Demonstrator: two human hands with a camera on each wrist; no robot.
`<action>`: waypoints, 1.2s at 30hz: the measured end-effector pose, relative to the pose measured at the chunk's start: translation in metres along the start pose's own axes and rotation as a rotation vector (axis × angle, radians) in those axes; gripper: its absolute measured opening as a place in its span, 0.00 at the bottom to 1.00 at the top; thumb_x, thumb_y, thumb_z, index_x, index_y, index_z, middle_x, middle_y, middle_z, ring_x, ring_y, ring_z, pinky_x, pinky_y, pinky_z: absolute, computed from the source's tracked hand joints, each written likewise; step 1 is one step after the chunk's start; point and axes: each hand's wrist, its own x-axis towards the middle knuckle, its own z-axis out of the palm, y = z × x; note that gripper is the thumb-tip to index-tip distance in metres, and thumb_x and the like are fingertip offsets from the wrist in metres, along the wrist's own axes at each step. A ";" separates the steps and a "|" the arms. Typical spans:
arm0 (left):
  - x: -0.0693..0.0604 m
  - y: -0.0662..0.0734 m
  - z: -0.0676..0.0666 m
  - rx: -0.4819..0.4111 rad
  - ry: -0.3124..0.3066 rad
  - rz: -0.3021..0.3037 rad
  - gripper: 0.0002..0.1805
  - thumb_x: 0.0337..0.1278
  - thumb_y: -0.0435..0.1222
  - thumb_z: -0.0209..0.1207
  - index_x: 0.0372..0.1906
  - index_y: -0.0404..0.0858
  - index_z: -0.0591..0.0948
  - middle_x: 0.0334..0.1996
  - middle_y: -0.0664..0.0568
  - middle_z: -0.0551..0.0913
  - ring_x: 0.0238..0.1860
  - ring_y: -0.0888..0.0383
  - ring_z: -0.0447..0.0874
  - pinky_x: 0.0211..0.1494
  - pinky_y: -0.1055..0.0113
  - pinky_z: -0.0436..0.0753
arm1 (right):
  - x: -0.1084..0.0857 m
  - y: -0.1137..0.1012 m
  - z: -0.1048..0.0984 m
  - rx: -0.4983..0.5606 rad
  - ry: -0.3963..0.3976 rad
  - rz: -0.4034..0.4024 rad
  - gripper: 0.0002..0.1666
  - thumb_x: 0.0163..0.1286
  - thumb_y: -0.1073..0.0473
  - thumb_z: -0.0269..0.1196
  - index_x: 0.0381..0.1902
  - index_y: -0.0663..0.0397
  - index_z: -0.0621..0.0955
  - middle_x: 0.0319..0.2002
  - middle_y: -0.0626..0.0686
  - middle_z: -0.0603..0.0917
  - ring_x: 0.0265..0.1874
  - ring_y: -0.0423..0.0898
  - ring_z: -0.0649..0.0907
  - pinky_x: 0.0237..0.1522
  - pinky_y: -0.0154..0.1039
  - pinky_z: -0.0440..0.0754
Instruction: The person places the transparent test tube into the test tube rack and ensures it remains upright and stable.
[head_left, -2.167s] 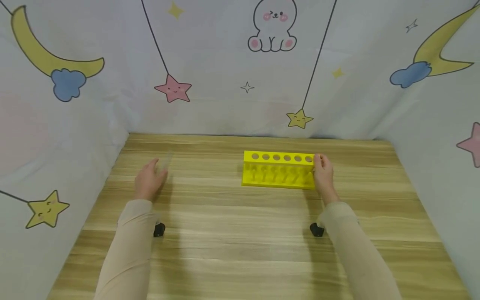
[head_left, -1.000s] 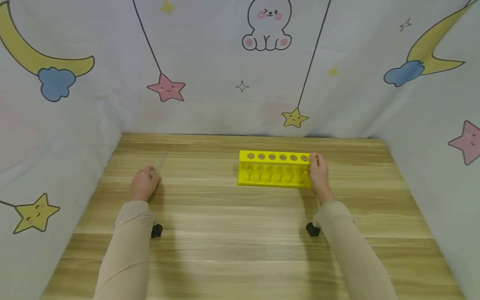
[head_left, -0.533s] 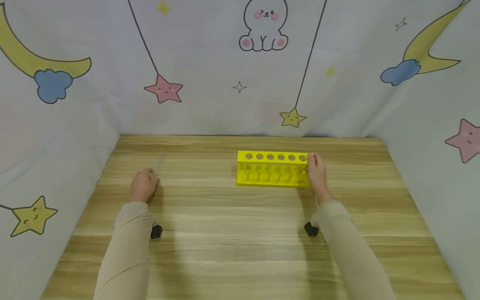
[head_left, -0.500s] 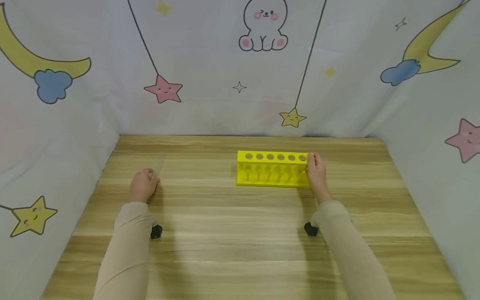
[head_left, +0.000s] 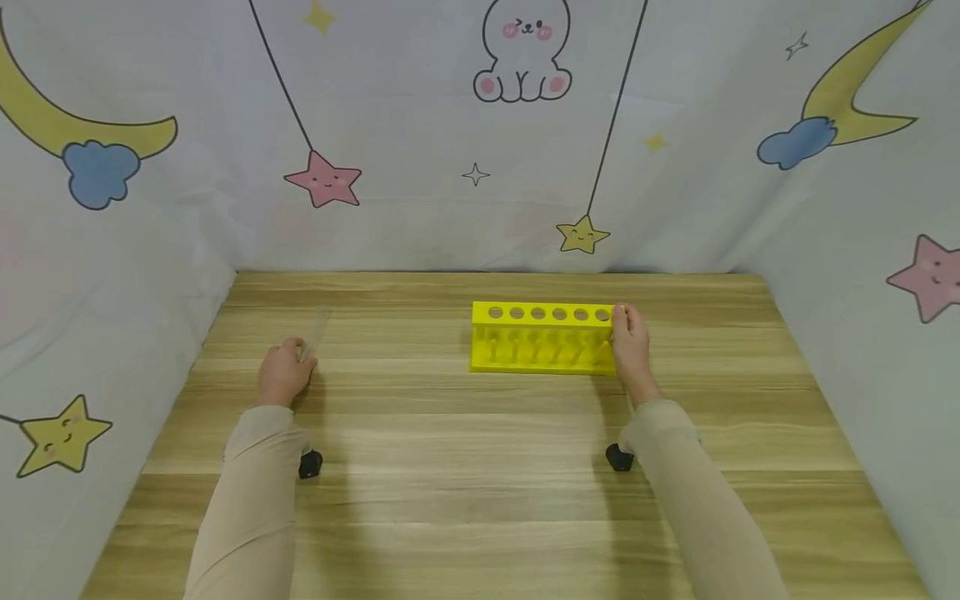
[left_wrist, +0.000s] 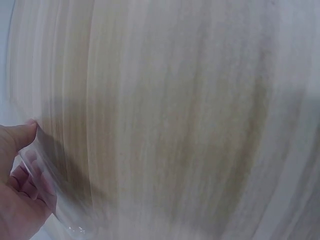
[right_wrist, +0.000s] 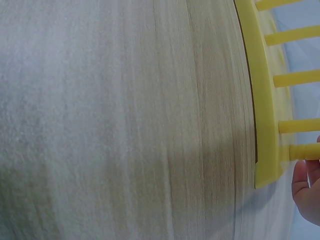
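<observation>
A clear test tube (head_left: 320, 327) is pinched between the thumb and fingers of my left hand (head_left: 285, 372), on the left of the table. In the left wrist view the transparent tube (left_wrist: 47, 182) slants below the thumb of that hand (left_wrist: 20, 180). Right of the middle stands a yellow test tube rack (head_left: 543, 367) with a row of round holes on top and pegs below. My right hand (head_left: 633, 350) grips the rack's right end. The right wrist view shows the rack's base (right_wrist: 265, 110) and several pegs, with fingers (right_wrist: 301, 185) around the end one.
The wood-grain table (head_left: 465, 467) carries the rack. White cloth (head_left: 420, 225) printed with stars and moons encloses the back and both sides. A black device (head_left: 311, 464) shows beside the left cuff, and a similar black device (head_left: 619, 457) beside the right cuff.
Since the earliest frame my left fingers have drawn in around the test tube, which was blurred then. The head view has turned slightly; my right hand stays on the rack's end.
</observation>
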 end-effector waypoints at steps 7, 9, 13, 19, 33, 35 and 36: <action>-0.001 0.000 -0.003 0.002 0.006 0.006 0.26 0.59 0.38 0.48 0.57 0.25 0.62 0.46 0.25 0.70 0.47 0.34 0.68 0.48 0.45 0.69 | 0.001 -0.001 0.000 -0.006 0.002 0.025 0.16 0.71 0.52 0.42 0.37 0.60 0.69 0.19 0.47 0.63 0.16 0.37 0.63 0.19 0.28 0.63; -0.001 0.000 -0.004 0.001 0.007 0.008 0.26 0.58 0.38 0.48 0.57 0.25 0.62 0.46 0.25 0.70 0.47 0.34 0.68 0.48 0.45 0.69 | 0.005 0.004 0.000 -0.008 -0.001 0.033 0.17 0.71 0.50 0.42 0.37 0.58 0.69 0.19 0.47 0.63 0.17 0.37 0.64 0.19 0.28 0.63; -0.001 -0.001 -0.005 0.003 0.013 0.004 0.26 0.58 0.38 0.48 0.57 0.25 0.62 0.46 0.25 0.70 0.47 0.34 0.67 0.49 0.45 0.69 | 0.010 0.015 0.000 -0.031 0.008 0.024 0.19 0.70 0.45 0.41 0.38 0.54 0.69 0.20 0.45 0.64 0.18 0.36 0.65 0.20 0.28 0.64; 0.001 -0.003 -0.006 0.010 0.024 -0.011 0.27 0.57 0.38 0.49 0.57 0.25 0.62 0.46 0.25 0.69 0.47 0.33 0.68 0.47 0.44 0.69 | 0.012 0.020 0.001 -0.046 0.021 -0.006 0.21 0.69 0.43 0.40 0.38 0.53 0.69 0.20 0.45 0.63 0.18 0.36 0.64 0.20 0.28 0.64; -0.003 -0.001 -0.016 0.004 0.067 0.047 0.24 0.56 0.36 0.48 0.54 0.24 0.64 0.43 0.25 0.71 0.45 0.33 0.69 0.43 0.45 0.70 | 0.007 0.011 0.000 -0.012 -0.012 0.010 0.17 0.70 0.48 0.41 0.35 0.54 0.69 0.19 0.46 0.63 0.17 0.37 0.63 0.20 0.28 0.63; -0.003 -0.001 -0.018 -0.005 0.077 0.054 0.24 0.56 0.36 0.48 0.54 0.24 0.64 0.41 0.26 0.71 0.42 0.34 0.70 0.40 0.46 0.71 | 0.004 0.005 -0.001 -0.004 -0.014 0.021 0.16 0.71 0.50 0.41 0.35 0.56 0.69 0.19 0.46 0.63 0.16 0.37 0.63 0.20 0.28 0.63; -0.003 -0.001 -0.018 -0.010 0.078 0.056 0.24 0.57 0.36 0.48 0.55 0.24 0.64 0.40 0.27 0.71 0.42 0.35 0.70 0.38 0.47 0.71 | 0.003 0.003 -0.001 -0.003 -0.013 0.022 0.16 0.71 0.51 0.41 0.35 0.57 0.69 0.19 0.47 0.63 0.16 0.37 0.63 0.19 0.28 0.63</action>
